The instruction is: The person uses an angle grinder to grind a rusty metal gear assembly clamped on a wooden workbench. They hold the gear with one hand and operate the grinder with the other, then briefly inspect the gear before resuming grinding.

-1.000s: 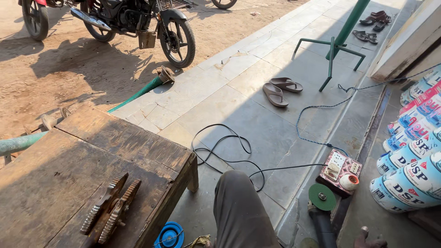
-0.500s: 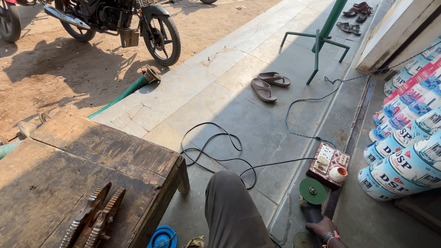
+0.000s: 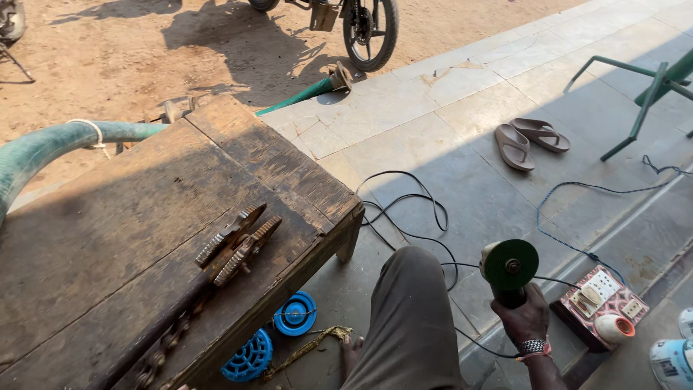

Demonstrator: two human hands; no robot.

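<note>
Fingers of the right hand [image 3: 529, 319] wrap an angle grinder [image 3: 509, 269] with a green disc, beside a switchboard [image 3: 600, 303]; rusty gears [image 3: 237, 244] lie on the wooden bench [image 3: 108, 231]. Left hand unseen.

Hard daylight floods the sandy ground [image 3: 180, 65] at the top, nearly washed out, and the motorcycle [image 3: 361, 25] throws a crisp dark shadow there. The wooden bench [image 3: 144, 238] and tiled floor [image 3: 462, 173] sit in even shade. Everything reads sharp, with slight bowing at the edges.
</note>
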